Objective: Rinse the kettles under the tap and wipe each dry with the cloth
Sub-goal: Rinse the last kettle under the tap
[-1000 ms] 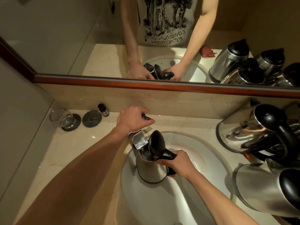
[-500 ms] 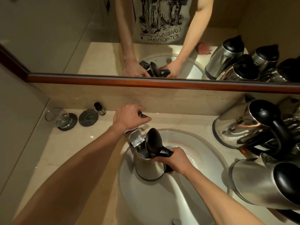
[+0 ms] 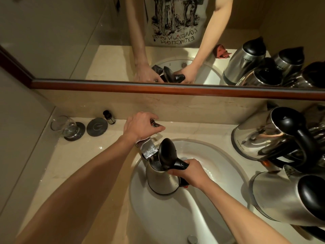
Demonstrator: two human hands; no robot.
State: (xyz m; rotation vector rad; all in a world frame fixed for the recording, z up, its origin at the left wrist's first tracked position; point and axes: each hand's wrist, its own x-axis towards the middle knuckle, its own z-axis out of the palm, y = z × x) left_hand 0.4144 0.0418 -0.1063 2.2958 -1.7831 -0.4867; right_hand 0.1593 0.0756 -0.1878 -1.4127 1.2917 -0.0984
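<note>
A steel kettle with its black lid flipped up stands in the white basin, its mouth under the chrome tap spout. My right hand grips the kettle's black handle. My left hand holds the tap lever behind the spout. Steel kettles with black lids wait on the counter at the right: one at the back and one lying nearer. A red cloth shows only in the mirror, beside the basin.
On the counter at the back left are a drinking glass on a dark coaster, a second round coaster and a small dark bottle. A wood-framed mirror runs above the backsplash. The basin's drain plug sits near the bottom edge.
Nothing has moved apart from a slight shift of the camera; both hands keep their holds on the lever and the kettle handle.
</note>
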